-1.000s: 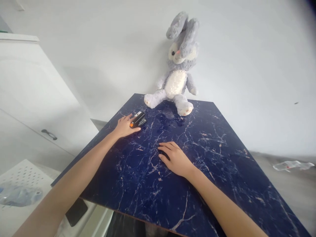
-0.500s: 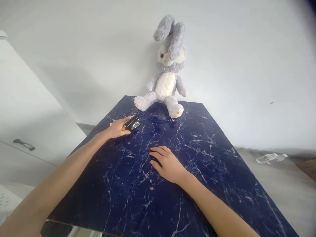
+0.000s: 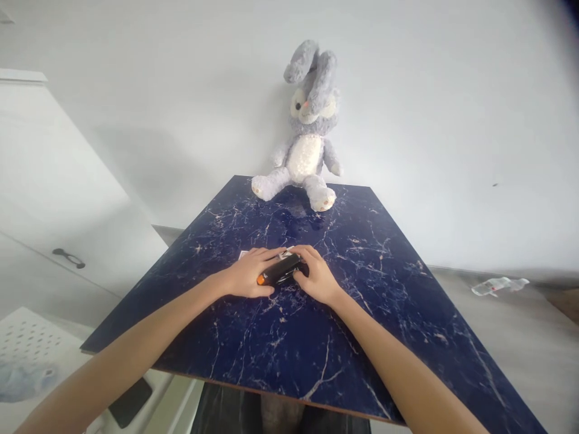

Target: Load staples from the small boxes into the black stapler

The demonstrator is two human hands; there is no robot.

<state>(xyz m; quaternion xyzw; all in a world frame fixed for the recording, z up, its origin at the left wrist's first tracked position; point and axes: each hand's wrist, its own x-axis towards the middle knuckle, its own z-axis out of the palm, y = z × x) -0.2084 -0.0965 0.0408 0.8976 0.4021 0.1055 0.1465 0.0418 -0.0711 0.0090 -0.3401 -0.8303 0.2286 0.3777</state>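
A black stapler (image 3: 281,270) with an orange end lies on the blue marbled tabletop, between my two hands. My left hand (image 3: 246,274) is around its orange end, fingers along the far side and thumb on the near side. My right hand (image 3: 316,277) closes on its front end with thumb and fingers. A small white piece (image 3: 243,254) shows at the back of my left hand, mostly covered by it. Another bit of white shows between the fingers behind the stapler; I cannot make out what it is.
A grey plush rabbit (image 3: 306,154) sits at the table's (image 3: 289,349) far edge, against the wall. To the left stands a white cabinet (image 3: 67,199) with a dark handle. A clear plastic item (image 3: 497,286) lies on the floor at right.
My left hand has brought the stapler and the white piece right and nearer to me, to the middle of the table. The right hand has moved slightly forward and closed on the stapler's front.
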